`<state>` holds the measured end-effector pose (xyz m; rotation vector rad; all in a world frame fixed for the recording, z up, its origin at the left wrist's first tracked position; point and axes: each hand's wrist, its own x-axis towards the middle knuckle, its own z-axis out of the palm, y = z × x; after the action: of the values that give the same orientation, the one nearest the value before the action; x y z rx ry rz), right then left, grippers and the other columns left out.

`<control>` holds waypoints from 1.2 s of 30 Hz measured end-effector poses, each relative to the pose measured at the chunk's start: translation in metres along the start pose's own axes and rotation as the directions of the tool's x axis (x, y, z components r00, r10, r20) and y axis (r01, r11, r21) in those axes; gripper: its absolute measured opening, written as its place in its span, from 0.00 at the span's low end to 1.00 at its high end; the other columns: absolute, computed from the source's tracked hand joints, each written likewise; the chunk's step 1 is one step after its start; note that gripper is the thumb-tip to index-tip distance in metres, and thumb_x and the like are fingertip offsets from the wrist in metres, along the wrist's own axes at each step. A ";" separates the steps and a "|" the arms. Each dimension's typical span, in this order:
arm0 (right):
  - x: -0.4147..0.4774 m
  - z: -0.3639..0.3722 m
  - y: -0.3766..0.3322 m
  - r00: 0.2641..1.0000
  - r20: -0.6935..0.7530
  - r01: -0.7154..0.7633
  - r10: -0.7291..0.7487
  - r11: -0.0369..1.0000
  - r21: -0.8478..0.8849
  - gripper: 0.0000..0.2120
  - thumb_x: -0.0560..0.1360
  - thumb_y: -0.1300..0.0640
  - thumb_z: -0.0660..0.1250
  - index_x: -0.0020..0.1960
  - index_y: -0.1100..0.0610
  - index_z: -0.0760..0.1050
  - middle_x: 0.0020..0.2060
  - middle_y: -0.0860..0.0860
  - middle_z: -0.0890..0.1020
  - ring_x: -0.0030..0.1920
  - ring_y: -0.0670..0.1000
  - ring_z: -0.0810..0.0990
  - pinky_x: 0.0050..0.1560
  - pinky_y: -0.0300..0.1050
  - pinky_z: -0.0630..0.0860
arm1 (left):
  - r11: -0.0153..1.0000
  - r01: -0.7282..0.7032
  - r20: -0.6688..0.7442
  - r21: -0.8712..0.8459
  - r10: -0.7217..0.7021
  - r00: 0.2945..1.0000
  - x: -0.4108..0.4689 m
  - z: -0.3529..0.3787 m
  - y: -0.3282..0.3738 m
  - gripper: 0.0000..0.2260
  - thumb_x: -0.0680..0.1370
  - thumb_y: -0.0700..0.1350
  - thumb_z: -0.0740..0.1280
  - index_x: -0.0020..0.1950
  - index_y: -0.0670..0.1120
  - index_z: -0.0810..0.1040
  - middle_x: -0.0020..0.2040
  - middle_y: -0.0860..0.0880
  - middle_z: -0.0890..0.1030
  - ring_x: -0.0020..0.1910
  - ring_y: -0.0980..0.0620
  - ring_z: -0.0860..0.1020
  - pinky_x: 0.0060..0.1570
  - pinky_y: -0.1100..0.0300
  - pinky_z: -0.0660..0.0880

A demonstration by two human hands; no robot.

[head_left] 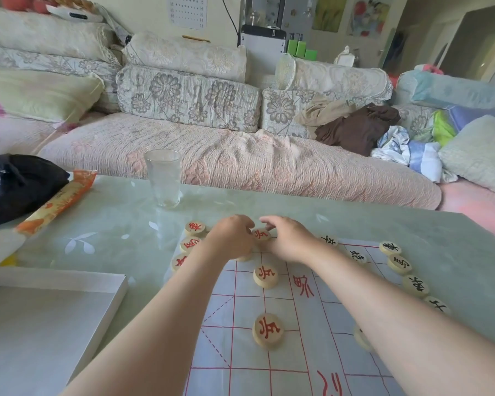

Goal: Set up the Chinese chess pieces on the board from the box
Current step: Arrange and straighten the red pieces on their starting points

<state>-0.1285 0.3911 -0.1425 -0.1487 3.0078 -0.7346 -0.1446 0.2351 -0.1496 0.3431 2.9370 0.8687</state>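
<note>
Between the two hands, at the far edge of the board [249, 364], sits a wooden disc [261, 234] whose red character looks like 兵. The left hand [232, 238] has its fingers curled down just beside that disc. I can't tell whether they pinch anything, though the rim of a hidden piece [244, 258] peeps out under the hand. The right hand [289, 238] arches over the disc's other side, fingers loosely spread and holding nothing I can see.

Nearer me than the fingers, on the same grid line, stand a middle soldier [265, 275] and a near soldier [267, 330], both marked with the same red character. Left of the left fingers is a short column of red-lettered pieces [190, 243]. Right of the right fingers, black-lettered pieces [399, 264] curve along the board's edge, their characters turned away from me. The board itself is a thin sheet with a red grid and large red brush characters [303, 285] that I can't read with certainty.

Well left of the hands and nearer me, the white box [120, 287] lies open side up, showing its pale floor. Beyond the left fingers stands a clear tumbler [163, 178]; I can't tell whether it holds anything. Far left lies a knotted black bag [17, 187], contents hidden, and just beside it an orange packet [56, 201] with print too small to read.
</note>
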 end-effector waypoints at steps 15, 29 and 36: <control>-0.010 -0.004 -0.010 0.991 -0.105 0.077 -0.077 0.997 -0.003 0.21 0.76 0.50 0.69 0.69 0.47 0.72 0.61 0.48 0.72 0.61 0.49 0.74 0.59 0.43 0.69 | 0.999 -0.022 -0.011 -0.025 0.022 1.000 -0.011 -0.021 -0.013 0.19 0.77 0.38 0.59 0.67 0.49 0.74 0.62 0.52 0.78 0.59 0.51 0.76 0.50 0.63 0.70; -0.020 0.017 -0.051 0.998 0.029 0.052 -0.049 0.990 -0.134 0.17 0.71 0.38 0.69 0.53 0.48 0.81 0.50 0.45 0.82 0.51 0.51 0.80 0.53 0.46 0.78 | 0.958 -0.199 0.015 0.208 0.200 0.980 -0.038 -0.025 -0.035 0.24 0.72 0.43 0.66 0.68 0.53 0.72 0.59 0.56 0.79 0.62 0.49 0.69 0.55 0.59 0.66; -0.025 0.016 -0.052 0.997 0.047 0.064 -0.061 0.995 -0.070 0.21 0.71 0.43 0.72 0.61 0.49 0.80 0.55 0.46 0.82 0.56 0.50 0.80 0.59 0.47 0.77 | 0.967 -0.173 -0.028 0.186 0.181 0.983 -0.036 -0.019 -0.049 0.25 0.72 0.54 0.71 0.67 0.50 0.74 0.59 0.53 0.80 0.61 0.47 0.71 0.61 0.55 0.68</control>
<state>-0.0983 0.3400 -0.1324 -0.2596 2.9999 -0.6201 -0.1215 0.1768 -0.1601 0.6134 3.0732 0.6298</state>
